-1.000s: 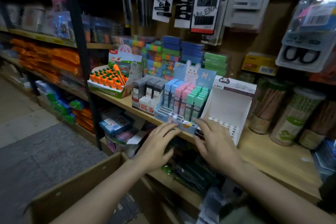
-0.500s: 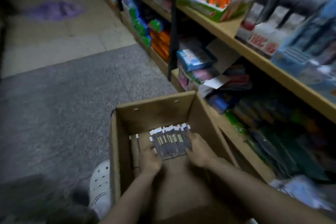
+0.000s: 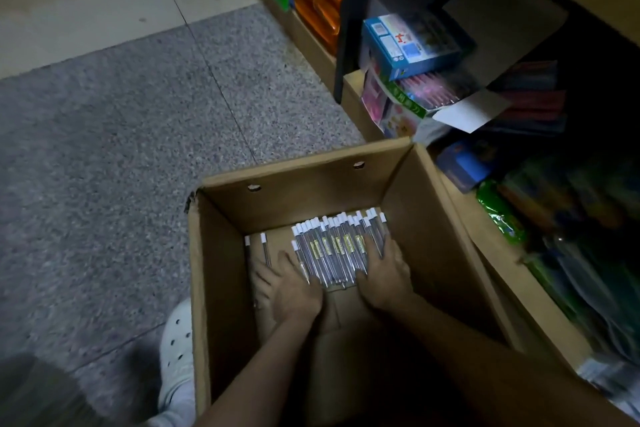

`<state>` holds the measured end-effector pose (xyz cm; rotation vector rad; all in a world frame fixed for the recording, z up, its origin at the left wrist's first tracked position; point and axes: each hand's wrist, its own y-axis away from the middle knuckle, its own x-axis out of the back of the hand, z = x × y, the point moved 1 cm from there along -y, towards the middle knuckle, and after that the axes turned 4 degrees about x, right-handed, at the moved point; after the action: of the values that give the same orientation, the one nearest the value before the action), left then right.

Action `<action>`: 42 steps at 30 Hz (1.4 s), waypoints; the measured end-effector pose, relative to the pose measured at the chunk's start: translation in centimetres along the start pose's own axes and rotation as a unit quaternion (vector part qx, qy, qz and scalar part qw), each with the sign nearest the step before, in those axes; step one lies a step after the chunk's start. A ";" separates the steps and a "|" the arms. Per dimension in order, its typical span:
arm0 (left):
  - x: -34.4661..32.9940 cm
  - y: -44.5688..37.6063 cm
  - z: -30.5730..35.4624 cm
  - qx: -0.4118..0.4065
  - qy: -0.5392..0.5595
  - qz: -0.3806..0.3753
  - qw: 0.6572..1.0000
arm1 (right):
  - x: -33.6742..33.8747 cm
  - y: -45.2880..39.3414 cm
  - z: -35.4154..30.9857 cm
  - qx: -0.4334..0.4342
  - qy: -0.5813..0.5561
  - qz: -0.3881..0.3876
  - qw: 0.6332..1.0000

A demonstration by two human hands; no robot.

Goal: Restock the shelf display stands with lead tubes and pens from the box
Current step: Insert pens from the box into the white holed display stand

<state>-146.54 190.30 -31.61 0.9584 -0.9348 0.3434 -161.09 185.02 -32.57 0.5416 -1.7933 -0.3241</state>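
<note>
Flanking the box (image 3: 221, 288): white shoe (image 3: 176, 343), stocked shelf (image 3: 519, 315).

- A second ago both hands were up at the shelf display stands; now they are down inside the box (image 3: 221, 274).
- Left hand (image 3: 294, 291) and right hand (image 3: 384, 281) have closed in against the pens (image 3: 336, 250), flanking the bundle at 9 and 3 o'clock.
</note>
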 end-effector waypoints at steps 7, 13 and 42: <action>-0.8 -0.4 0.0 0.013 0.021 0.030 0.999 | -0.5 0.2 0.0 0.031 -0.003 0.036 0.999; -0.4 -1.1 -0.4 0.027 0.087 0.066 0.994 | -0.1 -0.5 0.2 -0.013 -0.026 0.065 0.997; -2.4 -2.5 2.5 -0.044 0.236 0.061 0.969 | 0.2 -2.6 -1.4 -0.132 -0.260 0.117 0.949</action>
<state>-147.66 187.17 -34.29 0.6945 -0.5656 0.5999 -159.33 182.81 -33.30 0.0450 -2.2486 -0.5703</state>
